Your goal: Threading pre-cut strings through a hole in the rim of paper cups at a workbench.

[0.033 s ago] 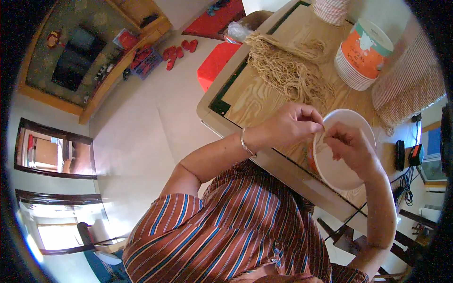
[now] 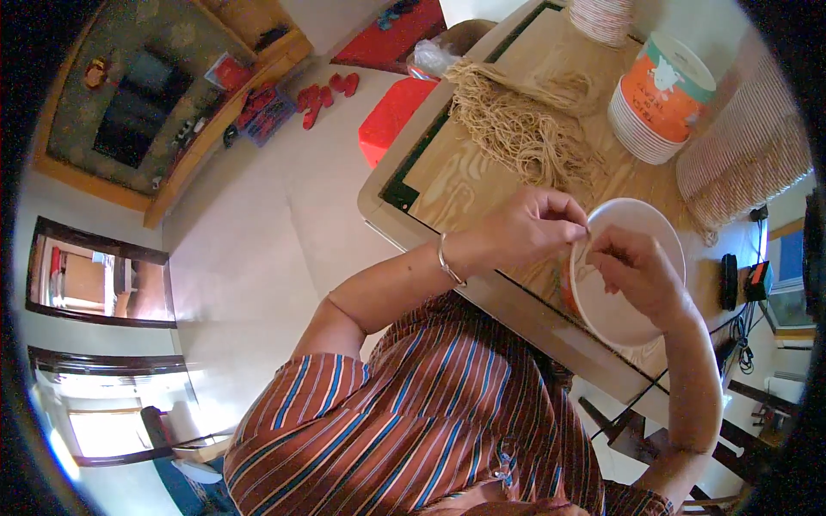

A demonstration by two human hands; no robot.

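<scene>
Over the near rim of a white-lined paper bucket (image 2: 650, 318), my two hands almost meet. My left hand (image 2: 538, 225), with a bracelet at its wrist, pinches the end of a thin tan twine strand between thumb and fingertips. Just right of it, above the bucket's mouth, my right hand (image 2: 638, 271) has its fingers curled together on the same strand; its exact grip is partly hidden. The bucket tilts toward me, with a bit of orange outside showing. Beyond my left hand lies a loose heap of tan twine (image 2: 538, 133) on the wooden tabletop (image 2: 447, 185).
A stack of orange and green paper buckets (image 2: 658, 99) stands at the far right, with another stack (image 2: 602, 19) behind it. Long nested rows of pale cups or buckets (image 2: 748, 159) lie beside them. A red stool (image 2: 391, 120) stands past the table's left edge. Black cables (image 2: 742, 344) hang at right.
</scene>
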